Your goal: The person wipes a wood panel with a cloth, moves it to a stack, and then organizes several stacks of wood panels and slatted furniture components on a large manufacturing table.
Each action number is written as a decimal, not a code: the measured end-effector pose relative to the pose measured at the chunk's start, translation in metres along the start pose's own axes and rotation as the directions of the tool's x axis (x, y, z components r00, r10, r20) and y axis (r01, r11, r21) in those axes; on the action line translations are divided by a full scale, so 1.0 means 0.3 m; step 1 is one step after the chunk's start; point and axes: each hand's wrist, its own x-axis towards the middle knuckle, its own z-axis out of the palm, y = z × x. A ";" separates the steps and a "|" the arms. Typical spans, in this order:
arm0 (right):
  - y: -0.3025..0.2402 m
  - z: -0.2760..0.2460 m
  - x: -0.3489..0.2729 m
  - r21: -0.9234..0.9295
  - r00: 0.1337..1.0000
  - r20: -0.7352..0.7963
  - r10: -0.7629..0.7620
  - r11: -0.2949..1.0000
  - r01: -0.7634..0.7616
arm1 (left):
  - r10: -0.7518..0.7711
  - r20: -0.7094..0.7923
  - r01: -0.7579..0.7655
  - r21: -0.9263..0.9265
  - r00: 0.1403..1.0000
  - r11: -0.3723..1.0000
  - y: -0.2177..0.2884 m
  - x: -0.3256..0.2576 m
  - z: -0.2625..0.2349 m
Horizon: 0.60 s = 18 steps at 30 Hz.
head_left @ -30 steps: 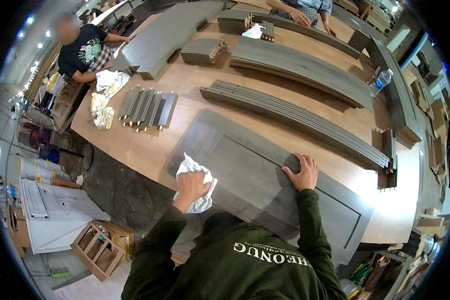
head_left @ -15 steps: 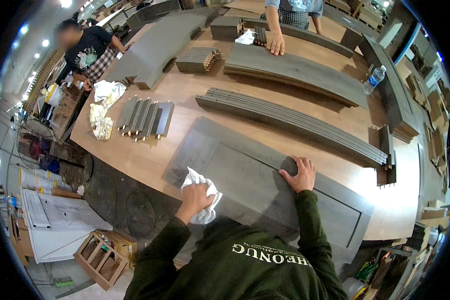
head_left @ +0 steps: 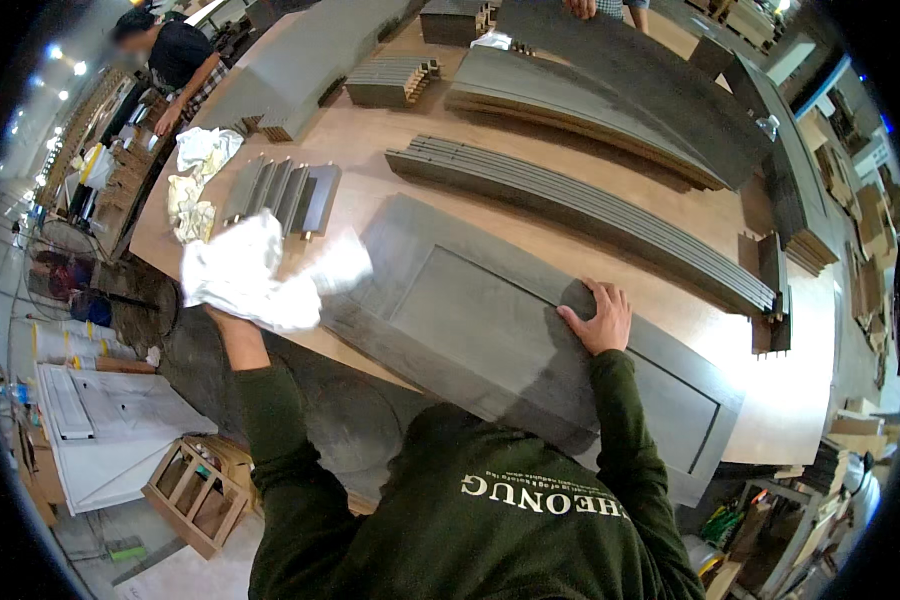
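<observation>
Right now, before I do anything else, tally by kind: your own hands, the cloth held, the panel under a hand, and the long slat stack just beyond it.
Hands: 2, left hand and right hand
White cloth, partly blurred: 1
Gray panel: 1
Long slat stack: 1
Total: 5

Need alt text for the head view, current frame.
A person's right hand rests on a gray recessed-panel door lying on a wooden table, while the left hand, mostly hidden, holds a blurred white cloth near the door's left end. Beyond lie stacked gray boards; a co-worker is at upper left, and another's hand touches a gray board.
</observation>
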 end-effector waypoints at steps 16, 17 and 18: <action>-0.013 0.016 0.002 0.002 0.999 0.035 -0.014 1.000 0.014 | -0.174 0.646 -0.416 0.651 0.744 0.635 0.201 -0.690 0.401; -0.012 0.010 0.003 0.044 0.999 0.037 -0.020 0.999 0.018 | -0.227 0.673 -0.356 0.611 0.704 0.707 0.234 -0.757 0.418; -0.009 0.013 -0.001 0.034 0.999 0.042 -0.018 0.999 0.017 | -0.153 0.756 -0.512 0.562 0.637 0.649 0.256 -0.798 0.420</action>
